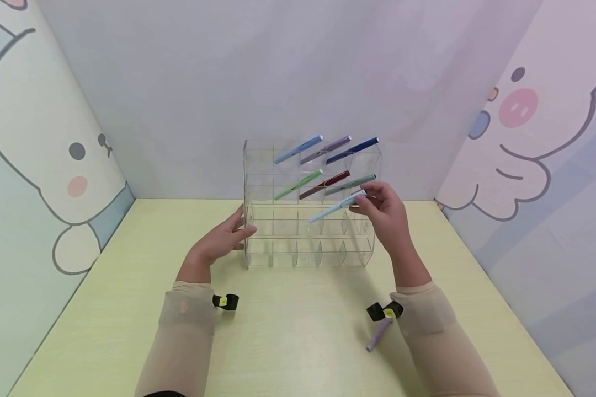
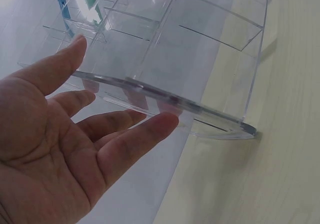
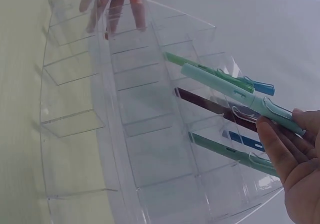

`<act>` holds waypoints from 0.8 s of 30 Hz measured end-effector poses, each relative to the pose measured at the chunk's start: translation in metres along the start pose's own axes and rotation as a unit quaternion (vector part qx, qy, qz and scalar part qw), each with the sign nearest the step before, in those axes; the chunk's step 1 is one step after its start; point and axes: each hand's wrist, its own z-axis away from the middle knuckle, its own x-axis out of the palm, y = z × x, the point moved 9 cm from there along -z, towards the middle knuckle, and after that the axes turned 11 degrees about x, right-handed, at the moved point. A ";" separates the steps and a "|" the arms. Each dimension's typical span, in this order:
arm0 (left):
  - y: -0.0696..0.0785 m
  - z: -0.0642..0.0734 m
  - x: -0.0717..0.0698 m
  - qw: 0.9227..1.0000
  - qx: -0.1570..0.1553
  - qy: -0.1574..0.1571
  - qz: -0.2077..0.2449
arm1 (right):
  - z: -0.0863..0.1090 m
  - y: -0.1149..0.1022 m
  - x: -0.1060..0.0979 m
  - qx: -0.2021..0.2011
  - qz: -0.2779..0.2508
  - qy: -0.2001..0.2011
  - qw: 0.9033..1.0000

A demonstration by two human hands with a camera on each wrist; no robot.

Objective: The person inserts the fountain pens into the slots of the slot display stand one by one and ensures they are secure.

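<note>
A clear acrylic pen rack (image 1: 308,245) with stepped rows of compartments stands upright on the table. My right hand (image 1: 384,212) pinches a pale blue pen (image 1: 335,208) by its capped end, tilted in front of the rack's lower rows. In the right wrist view the pale blue pen (image 3: 220,87) is beside a green pen (image 3: 200,69) and a dark red pen (image 3: 215,107). At the rack's left side is my left hand (image 1: 221,237), its fingertips against the side panel. In the left wrist view the left hand's fingers (image 2: 135,139) look mostly straight, the thumb apart from them.
Upper row pens are light blue (image 1: 299,149), purple (image 1: 326,150) and dark blue (image 1: 352,150). Below them, a grey-green pen (image 1: 350,184) sits right of the green and dark red ones. A purple pen (image 1: 379,335) lies on the table by the right sleeve.
</note>
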 end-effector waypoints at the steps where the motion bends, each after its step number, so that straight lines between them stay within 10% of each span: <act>1: 0.000 0.000 0.000 1.000 0.000 0.000 0.000 | -0.002 -0.001 0.001 0.000 -0.004 0.002 1.000; 11: -0.001 -0.001 -0.001 1.000 0.002 0.000 0.002 | -0.017 -0.007 0.012 -0.021 -0.061 0.013 0.998; 24: -0.002 -0.001 -0.001 1.000 -0.003 0.000 -0.003 | -0.020 0.015 0.040 0.018 -0.010 0.003 1.000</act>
